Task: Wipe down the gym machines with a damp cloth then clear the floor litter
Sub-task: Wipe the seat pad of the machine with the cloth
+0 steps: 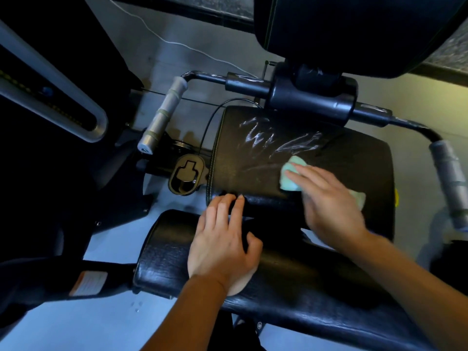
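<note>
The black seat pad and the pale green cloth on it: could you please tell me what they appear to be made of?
Black seat pad: probably vinyl or leatherette, with a fine grain, a stitched edge and glossy wet streaks. Pale green cloth: soft, matte fabric, possibly microfibre, bunched under the right hand.

A gym, seen at a seated weight machine, black padded seat (253,158) with a black back pad (354,29) on the far side, grey foam grip handles left (162,115) and right (450,181), a black padded roller (304,287) near, steel frame arm (50,84) far left, pale hard floor (76,323)
</note>
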